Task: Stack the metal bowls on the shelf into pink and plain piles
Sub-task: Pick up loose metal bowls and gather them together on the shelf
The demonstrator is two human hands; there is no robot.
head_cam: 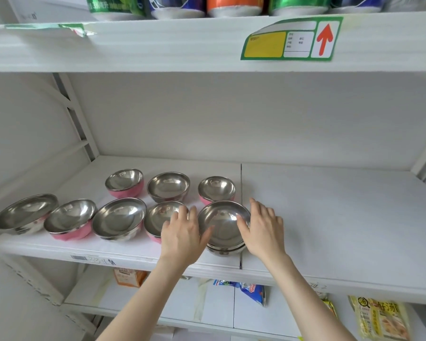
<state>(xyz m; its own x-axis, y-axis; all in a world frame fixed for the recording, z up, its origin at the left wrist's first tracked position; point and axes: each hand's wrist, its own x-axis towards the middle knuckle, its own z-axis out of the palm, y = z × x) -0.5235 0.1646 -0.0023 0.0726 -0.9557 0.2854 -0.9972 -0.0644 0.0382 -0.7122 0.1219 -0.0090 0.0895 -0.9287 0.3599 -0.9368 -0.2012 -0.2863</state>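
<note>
Several metal bowls stand on the white shelf (330, 217). The back row holds a pink bowl (124, 184), a plain bowl (168, 187) and another pink bowl (216, 189). In the front row, from the left, are a plain bowl (26, 214), a pink one (70, 220), a plain one (119, 219) and a pink one (158, 217) partly under my left hand. Two nested plain bowls (223, 225) sit near the shelf's front edge. My left hand (182, 235) and right hand (263, 230) flank this stack with fingers spread, thumbs touching its rim.
The shelf's right half is bare white board. An upper shelf (158, 43) hangs overhead with drink cans (234, 6) and a green price label (290, 38). Below, packets (379, 318) and a blue bag (251, 290) lie on a lower shelf. A slanted bracket (71, 114) runs along the left wall.
</note>
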